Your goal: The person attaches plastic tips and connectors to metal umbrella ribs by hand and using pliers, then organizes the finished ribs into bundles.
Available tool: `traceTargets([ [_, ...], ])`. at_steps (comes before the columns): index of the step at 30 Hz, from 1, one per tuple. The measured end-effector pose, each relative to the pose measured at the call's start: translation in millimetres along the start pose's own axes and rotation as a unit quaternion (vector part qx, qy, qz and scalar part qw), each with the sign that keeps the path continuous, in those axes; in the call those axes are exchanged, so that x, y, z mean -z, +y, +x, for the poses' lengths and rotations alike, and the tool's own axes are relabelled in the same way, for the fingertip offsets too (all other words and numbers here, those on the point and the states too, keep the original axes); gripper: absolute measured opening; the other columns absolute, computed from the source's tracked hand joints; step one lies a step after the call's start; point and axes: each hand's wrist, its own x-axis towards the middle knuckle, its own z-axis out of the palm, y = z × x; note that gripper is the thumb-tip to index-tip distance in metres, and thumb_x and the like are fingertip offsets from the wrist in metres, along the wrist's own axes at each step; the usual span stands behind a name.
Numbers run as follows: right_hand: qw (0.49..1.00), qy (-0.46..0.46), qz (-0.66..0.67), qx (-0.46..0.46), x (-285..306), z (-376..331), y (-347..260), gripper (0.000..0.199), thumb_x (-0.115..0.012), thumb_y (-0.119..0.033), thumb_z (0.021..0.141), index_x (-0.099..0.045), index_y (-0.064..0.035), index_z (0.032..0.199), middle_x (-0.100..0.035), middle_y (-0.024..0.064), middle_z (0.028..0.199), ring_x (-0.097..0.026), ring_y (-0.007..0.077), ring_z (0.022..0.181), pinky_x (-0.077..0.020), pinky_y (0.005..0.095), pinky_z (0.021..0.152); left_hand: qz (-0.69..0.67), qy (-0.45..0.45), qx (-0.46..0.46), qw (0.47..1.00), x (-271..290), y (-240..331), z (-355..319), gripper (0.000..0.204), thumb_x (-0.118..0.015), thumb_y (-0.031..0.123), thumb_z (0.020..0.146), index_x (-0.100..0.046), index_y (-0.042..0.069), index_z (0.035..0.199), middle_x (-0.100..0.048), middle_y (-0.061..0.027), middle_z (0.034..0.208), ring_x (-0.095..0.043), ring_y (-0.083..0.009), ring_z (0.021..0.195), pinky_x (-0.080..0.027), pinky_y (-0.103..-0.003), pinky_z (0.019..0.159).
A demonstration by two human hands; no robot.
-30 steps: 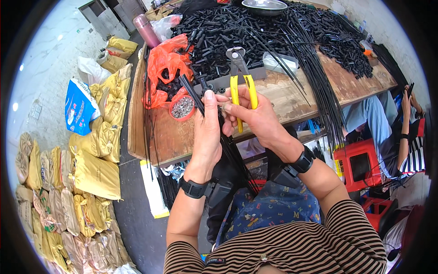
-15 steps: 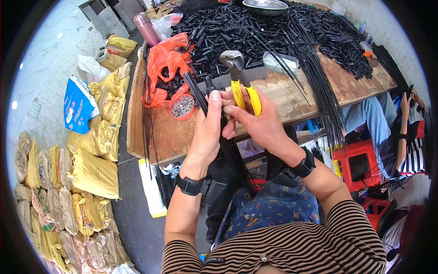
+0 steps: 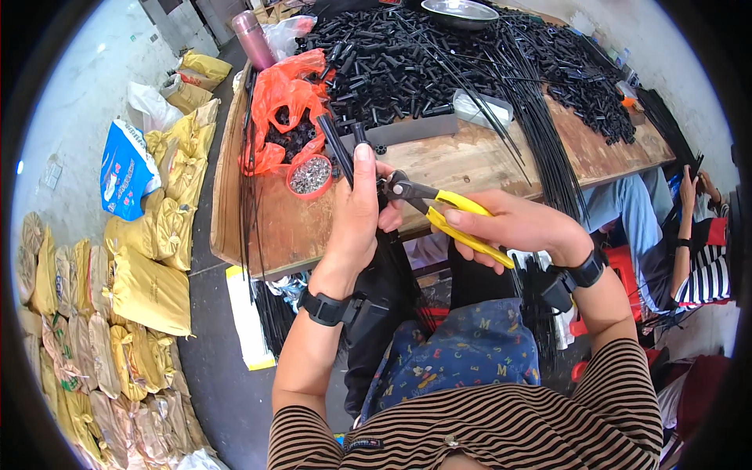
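Left hand [image 3: 359, 211] raised over table edge [image 3: 313, 235], forearm coming up from lower left, wrist strap showing. Fingers curled tight around a bundle of black rods [image 3: 337, 145], thumb straight up along it; rods stick out above the fist, tilted up-left, lower ends hang below the table edge. Right hand [image 3: 513, 227] level with left, forearm in from lower right, wrist bent inward, watch on wrist. Fingers wrapped around yellow handles of pliers [image 3: 439, 207], squeezing them; handles slightly apart. Plier head points left, touching the rods just beside left-hand fingers; cannot tell if head bites a rod or only sits against it. Just beyond left hand: small red bowl [image 3: 311, 175] of metal bits, orange bag [image 3: 282, 102] of black parts. Farther back: heap of black tubes [image 3: 407, 63], long black rods fanned across right half of table. Another person seated at far right.
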Motion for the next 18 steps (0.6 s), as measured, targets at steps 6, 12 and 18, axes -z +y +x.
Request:
traceTargets([
  [6,1.0,-0.001,-0.021,-0.013,1.1,1.9,-5.0,0.041,-0.043,-0.044,0.098,-0.052,-0.0039,0.099,-0.059,0.0045,0.079,-0.059,0.0099,0.062,-0.0496,0.0234,0.054,-0.004,-0.008,0.008,1.0,0.5,3.1,-2.1,0.054,-0.033,0.053,0.098,-0.052,0.005,0.083,-0.045,-0.003,0.054,-0.034,-0.0078,0.041,-0.027,-0.023,0.04],
  [12,0.997,-0.042,-0.048,-0.054,23.8,11.0,-29.2,0.045,-0.044,-0.045,0.097,-0.054,-0.0019,0.102,-0.063,0.0083,0.083,-0.064,0.0162,0.07,-0.0528,0.0272,0.063,0.015,-0.024,-0.005,1.0,4.3,4.0,2.7,0.053,-0.033,0.054,0.097,-0.051,0.006,0.084,-0.045,-0.0025,0.053,-0.034,-0.008,0.041,-0.028,-0.023,0.04],
  [18,0.975,-0.027,-0.218,-0.04,15.3,5.4,-41.7,0.036,-0.043,-0.036,0.099,-0.053,-0.0031,0.109,-0.06,0.003,0.075,-0.061,0.0114,0.064,-0.0511,0.0259,0.057,0.063,0.054,-0.018,0.996,-8.1,4.0,-3.2,0.049,-0.035,0.051,0.098,-0.048,0.006,0.084,-0.045,-0.0027,0.053,-0.04,-0.0093,0.041,-0.033,-0.024,0.04],
])
